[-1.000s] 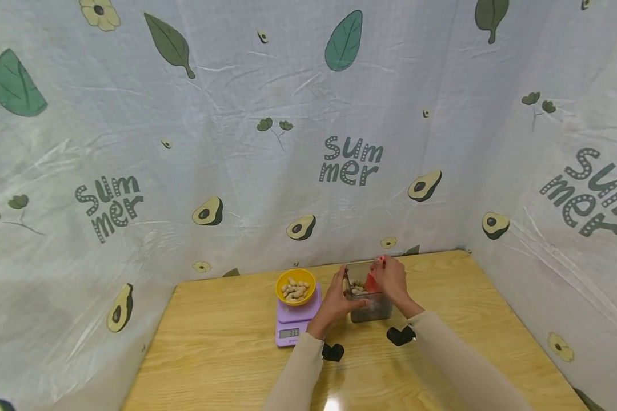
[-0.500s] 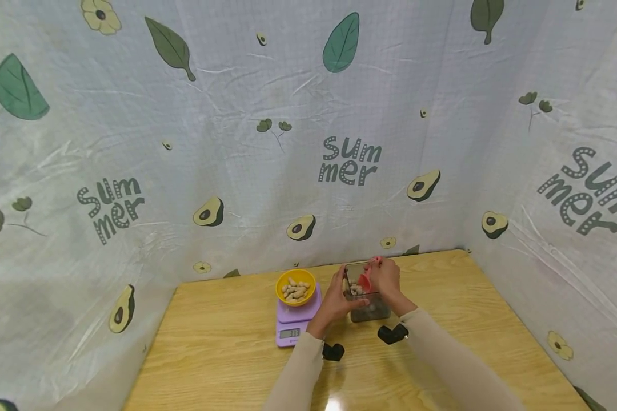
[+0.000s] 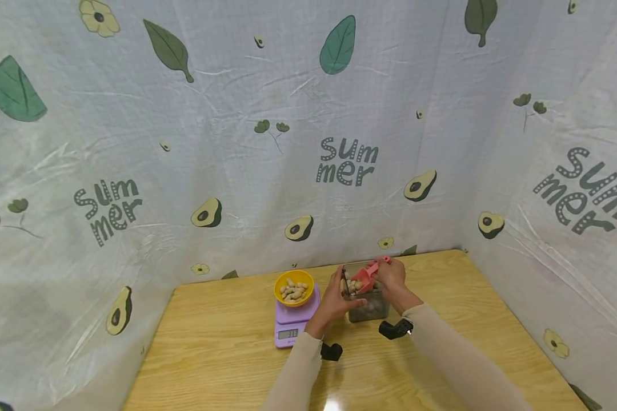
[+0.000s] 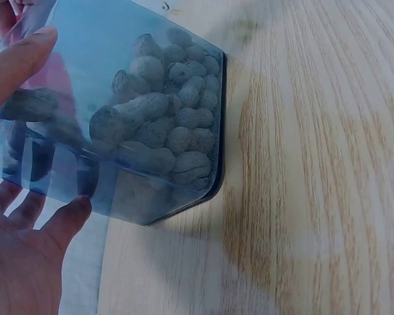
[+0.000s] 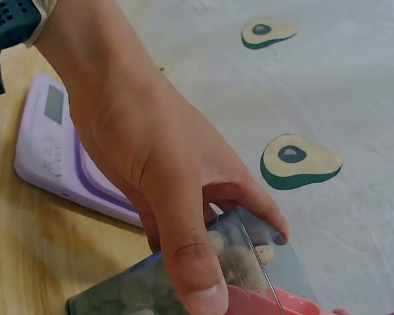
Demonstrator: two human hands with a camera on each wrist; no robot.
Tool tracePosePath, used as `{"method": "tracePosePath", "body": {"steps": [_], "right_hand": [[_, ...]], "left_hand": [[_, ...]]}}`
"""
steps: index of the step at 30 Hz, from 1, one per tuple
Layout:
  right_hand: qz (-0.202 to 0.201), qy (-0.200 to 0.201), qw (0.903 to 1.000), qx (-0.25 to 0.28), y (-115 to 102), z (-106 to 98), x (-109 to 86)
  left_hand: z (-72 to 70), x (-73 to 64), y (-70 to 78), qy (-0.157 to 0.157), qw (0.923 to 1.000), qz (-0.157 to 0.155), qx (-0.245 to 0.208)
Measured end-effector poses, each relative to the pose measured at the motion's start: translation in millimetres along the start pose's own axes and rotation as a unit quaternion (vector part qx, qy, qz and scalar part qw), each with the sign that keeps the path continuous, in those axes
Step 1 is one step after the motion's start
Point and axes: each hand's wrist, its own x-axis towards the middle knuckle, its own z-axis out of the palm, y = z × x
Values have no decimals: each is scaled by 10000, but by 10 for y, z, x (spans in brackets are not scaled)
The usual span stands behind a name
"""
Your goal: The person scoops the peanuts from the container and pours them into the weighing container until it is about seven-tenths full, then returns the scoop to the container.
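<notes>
A clear, dark-tinted plastic container [image 3: 368,309] stands on the table, with unshelled peanuts [image 4: 184,125] piled inside. My left hand [image 3: 337,299] grips its left side. In the right wrist view that left hand [image 5: 164,157] has its thumb on one face and its fingers over the other. My right hand [image 3: 392,278] holds a pink scoop [image 3: 365,277] by the handle, tilted at the container's mouth with peanuts at its bowl. Only a bit of the scoop [image 5: 256,303] shows along the right wrist view's bottom edge.
Left of the container is a lilac kitchen scale [image 3: 288,314] with a digital display. On it sits a yellow bowl [image 3: 278,294] of peanuts. A patterned sheet [image 3: 257,245] hangs behind and to the sides of the wooden table [image 3: 211,342].
The scoop has gone from upright and deep in the container to tilted and higher at its mouth, with peanuts now at its bowl. My left hand keeps its place on the container.
</notes>
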Motion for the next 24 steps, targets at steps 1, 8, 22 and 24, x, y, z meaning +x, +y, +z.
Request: {"method": "tracePosePath", "body": {"steps": [1,8,22,24], "right_hand": [[96,-15,9998,195,-4,-1,-1],[406,-22,9967,704,-40,1,3],[895,263,9765,1945,-59,-171,63],[939,276,9725,2112,-60,-207,66]], "left_hand": [[2,1,-1,-2,10000,-36,-7],[4,-11,0,-14,9999,-119,-65],[-9,-1,4,-21,10000,29,-59],[-10,2,7,0,10000,40,-29]]}}
